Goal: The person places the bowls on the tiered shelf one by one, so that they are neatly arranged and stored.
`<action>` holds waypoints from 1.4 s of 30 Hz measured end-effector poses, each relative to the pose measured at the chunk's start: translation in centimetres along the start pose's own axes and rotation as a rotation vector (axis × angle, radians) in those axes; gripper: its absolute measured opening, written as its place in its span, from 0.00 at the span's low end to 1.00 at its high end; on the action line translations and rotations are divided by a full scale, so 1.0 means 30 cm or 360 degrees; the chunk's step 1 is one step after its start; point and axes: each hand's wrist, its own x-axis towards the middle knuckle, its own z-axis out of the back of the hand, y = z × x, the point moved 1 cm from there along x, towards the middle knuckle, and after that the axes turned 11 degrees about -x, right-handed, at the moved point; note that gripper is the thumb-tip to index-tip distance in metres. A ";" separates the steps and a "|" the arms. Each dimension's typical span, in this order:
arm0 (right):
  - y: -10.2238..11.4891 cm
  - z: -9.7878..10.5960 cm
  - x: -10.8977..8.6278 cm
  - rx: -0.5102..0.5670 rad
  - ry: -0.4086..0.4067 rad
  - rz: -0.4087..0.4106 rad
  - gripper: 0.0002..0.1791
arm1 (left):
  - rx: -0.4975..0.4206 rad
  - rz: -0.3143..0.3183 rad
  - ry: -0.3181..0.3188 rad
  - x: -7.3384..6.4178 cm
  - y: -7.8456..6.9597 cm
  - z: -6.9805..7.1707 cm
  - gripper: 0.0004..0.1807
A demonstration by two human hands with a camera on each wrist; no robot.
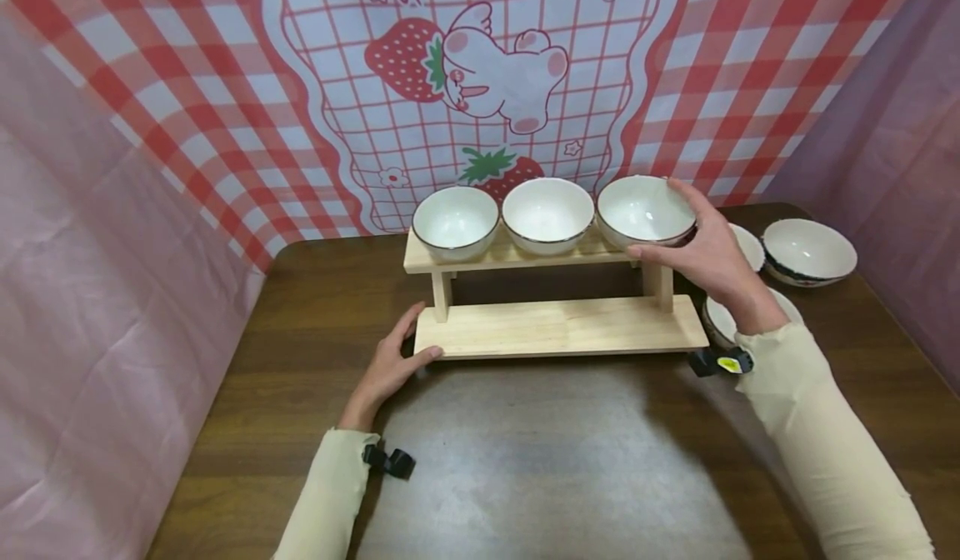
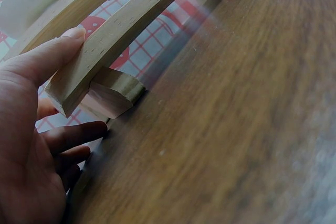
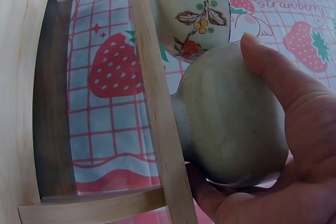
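A two-tier wooden stand (image 1: 558, 327) stands on the brown table, with three white bowls in a row on its upper board. My right hand (image 1: 716, 256) grips the rightmost bowl (image 1: 647, 206) by its sides, thumb near the front and fingers at the far right. In the right wrist view, that bowl's plain outer wall (image 3: 231, 114) meets the upper board. My left hand (image 1: 390, 368) holds the left end of the lower board (image 2: 100, 59), thumb against it and a finger behind. The middle bowl (image 1: 547, 210) and the left bowl (image 1: 456, 218) sit beside the held one.
Right of the stand, a bowl (image 1: 810, 247) rests on the table (image 1: 300, 360). Another bowl (image 1: 746, 247) and a nearer bowl (image 1: 720, 322) are partly hidden by my right arm. A checked strawberry cloth (image 1: 480, 68) hangs behind, and pink cloth (image 1: 97, 335) covers the sides.
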 end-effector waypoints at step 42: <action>-0.108 0.145 -0.182 0.0022 -0.0161 0.0005 0.51 | -0.0035 0.0006 -0.0025 0.041 0.120 0.002 0.45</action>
